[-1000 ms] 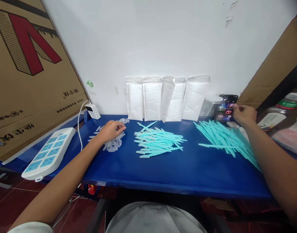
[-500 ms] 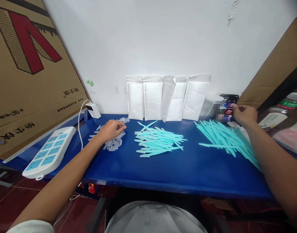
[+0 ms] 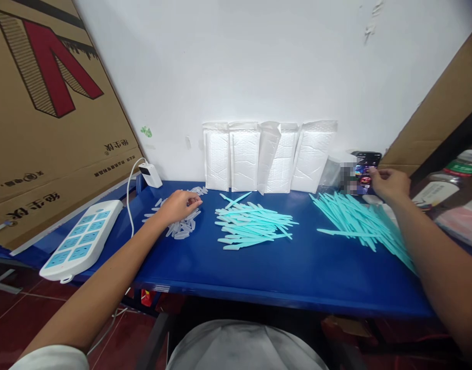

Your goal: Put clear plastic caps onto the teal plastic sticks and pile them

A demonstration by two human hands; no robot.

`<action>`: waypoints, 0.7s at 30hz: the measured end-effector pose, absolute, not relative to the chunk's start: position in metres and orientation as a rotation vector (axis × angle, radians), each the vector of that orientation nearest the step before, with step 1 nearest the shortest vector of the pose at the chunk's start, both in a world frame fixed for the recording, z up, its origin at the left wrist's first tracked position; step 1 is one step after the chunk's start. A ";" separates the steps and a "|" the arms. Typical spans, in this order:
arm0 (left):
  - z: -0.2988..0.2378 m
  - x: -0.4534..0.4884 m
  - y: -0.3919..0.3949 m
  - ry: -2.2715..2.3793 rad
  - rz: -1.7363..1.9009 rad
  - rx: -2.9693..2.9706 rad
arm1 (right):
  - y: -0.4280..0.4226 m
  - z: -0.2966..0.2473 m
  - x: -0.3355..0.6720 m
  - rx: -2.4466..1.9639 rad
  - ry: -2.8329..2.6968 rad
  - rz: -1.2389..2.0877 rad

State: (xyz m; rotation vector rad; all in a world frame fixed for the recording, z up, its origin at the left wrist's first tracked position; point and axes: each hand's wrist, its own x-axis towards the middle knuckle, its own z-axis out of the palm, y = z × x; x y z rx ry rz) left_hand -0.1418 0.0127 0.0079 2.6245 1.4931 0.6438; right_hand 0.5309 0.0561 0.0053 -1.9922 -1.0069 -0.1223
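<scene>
My left hand (image 3: 182, 206) rests over a loose pile of small translucent plastic caps (image 3: 181, 228) on the blue table, its fingers curled together. Whatever those fingers may hold is hidden. To its right lies a heap of slim turquoise eyebrow razors (image 3: 255, 221). My right hand (image 3: 392, 185) reaches past a second heap of turquoise razors (image 3: 355, 218), with a fingertip against the screen of a smartphone (image 3: 364, 172). The phone stands upright against a clear plastic tub (image 3: 332, 174), and this hand's fingers are partly extended without gripping anything.
White padded mailers (image 3: 243, 159) lean on the wall behind the table (image 3: 259, 272). A white power strip (image 3: 81, 241) and a charger (image 3: 150, 174) with a cable sit at left, beside a large cardboard box (image 3: 46, 128). A labelled jar (image 3: 439, 190) stands far right.
The camera view has shifted slightly. The phone screen shows a different picture. Both hands stay in nearly the same places, and the heaps look unchanged.
</scene>
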 end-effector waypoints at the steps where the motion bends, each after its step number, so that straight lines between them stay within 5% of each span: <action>1: 0.008 -0.141 0.012 1.495 0.640 2.621 | 0.056 0.005 0.531 -1.995 -1.008 -0.122; 21: 0.007 -0.143 0.013 1.484 0.625 2.638 | 0.056 0.006 0.531 -2.024 -1.014 -0.132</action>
